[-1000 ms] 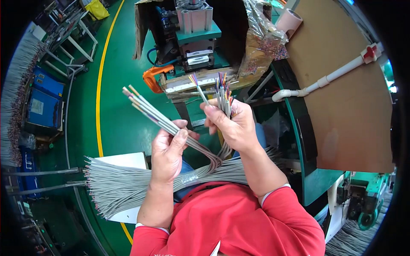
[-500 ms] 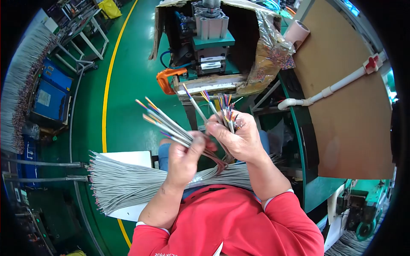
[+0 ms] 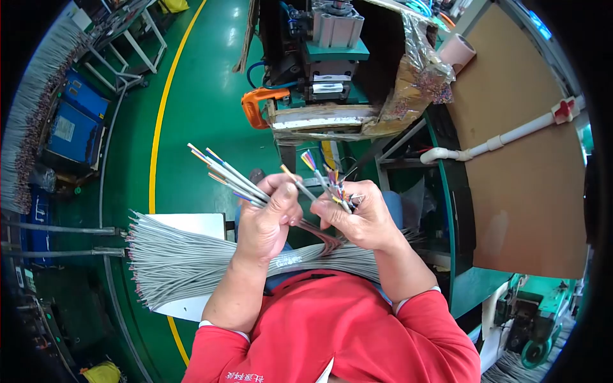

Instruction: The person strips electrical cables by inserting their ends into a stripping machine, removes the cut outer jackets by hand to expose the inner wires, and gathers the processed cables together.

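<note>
We clamp a fan of grey cables [image 3: 239, 180] in the fingers of our left hand [image 3: 273, 217], ends toward ten o'clock; we count at least four. Our right hand [image 3: 357, 215] closes its fingers on a tighter bunch [image 3: 337, 189], coloured wires toward twelve o'clock. One lone cable [image 3: 296, 179] slants between; whether the left fingers touch it, we cannot tell. One thick bundle [image 3: 182, 260] crosses our lap, reaching eight o'clock over one white board [image 3: 207, 221]; our left forearm hides part of it. At twelve o'clock, one machine [image 3: 337, 54] stands in torn cardboard [image 3: 248, 35], one orange handle [image 3: 257, 107] at eleven. One white pipe [image 3: 501, 143] with one red valve [image 3: 564, 111] juts at two o'clock.
</note>
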Demonstrator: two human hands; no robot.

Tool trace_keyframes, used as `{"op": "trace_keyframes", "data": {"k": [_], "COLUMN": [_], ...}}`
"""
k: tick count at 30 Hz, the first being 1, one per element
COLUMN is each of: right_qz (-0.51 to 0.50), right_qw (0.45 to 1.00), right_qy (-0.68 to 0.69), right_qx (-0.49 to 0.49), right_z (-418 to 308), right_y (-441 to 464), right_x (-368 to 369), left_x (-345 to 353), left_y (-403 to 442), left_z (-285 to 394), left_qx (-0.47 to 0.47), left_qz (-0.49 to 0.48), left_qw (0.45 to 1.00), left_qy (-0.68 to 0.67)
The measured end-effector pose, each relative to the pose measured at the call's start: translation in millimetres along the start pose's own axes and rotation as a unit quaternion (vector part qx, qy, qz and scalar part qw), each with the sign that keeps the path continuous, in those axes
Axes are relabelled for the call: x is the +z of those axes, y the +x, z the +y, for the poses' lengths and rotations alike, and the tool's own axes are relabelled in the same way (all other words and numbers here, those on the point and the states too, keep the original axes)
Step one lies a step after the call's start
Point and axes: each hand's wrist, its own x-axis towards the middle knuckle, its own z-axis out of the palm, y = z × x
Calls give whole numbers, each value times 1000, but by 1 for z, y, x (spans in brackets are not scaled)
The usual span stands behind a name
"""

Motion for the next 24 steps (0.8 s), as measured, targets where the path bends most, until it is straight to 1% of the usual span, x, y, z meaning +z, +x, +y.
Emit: {"op": "trace_keyframes", "data": {"k": [1,6,7,8,9,10,11,13,14,17,18,19,21,22,24], "right_qz": [14,44,52,59,66,67,58,39,37,10,10,20,43,44,40], "right_qw": [1000,998,998,998,998,997,998,998,998,1000,1000,1000,998,998,997], "right_qy": [-1,-33,-24,-15,-6,-7,10,44,44,11,11,13,17,17,41], "right_qx": [6,0,7,14,22,22,28,38,39,3,5,17,40,40,45], "right_z": [0,7,8,8,9,8,7,6,7,12,12,10,7,7,9], "right_y": [0,1,2,3,3,2,1,0,-1,-2,-3,-3,-2,-3,-3], "right_x": [0,-1,0,2,2,1,0,-1,-2,-5,-5,-5,-5,-6,-7], "left_x": [1,5,2,0,-1,0,2,5,6,8,9,11,15,16,16], "left_y": [0,-3,-6,-10,-13,-14,-14,-15,-13,0,-3,-7,-13,-12,-12], "left_z": [1,7,6,5,4,3,1,-1,1,9,8,6,3,4,6], "left_qx": [-2,14,52,89,124,123,97,43,44,8,7,37,94,94,144], "left_qz": [15,16,-41,-97,-151,-151,-110,-26,-25,36,37,0,-77,-77,-119], "left_qw": [1000,999,995,974,935,936,960,992,992,999,999,993,956,956,927], "left_qy": [-20,-47,69,184,295,294,236,119,119,28,27,108,268,268,325]}}
